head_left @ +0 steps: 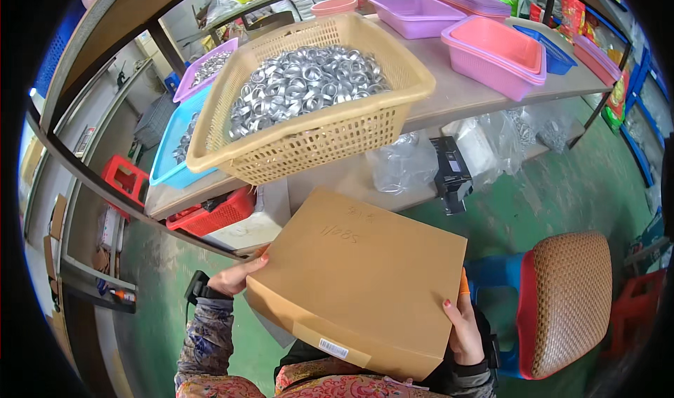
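Note:
A closed brown cardboard box is held in front of my body, with handwriting on its top and a white label on the side nearest me. My left hand grips its left side, thumb along the edge. On the right side my right hand holds it, thumb on the top edge and the other fingers mostly hidden. Something orange shows beside that hand. Beyond the box, a large yellow plastic basket full of shiny metal rings stands on the table.
The table also bears a blue tray, purple trays and stacked pink trays. Plastic bags and a black box lie on its lower shelf. A stool with a woven seat stands at my right.

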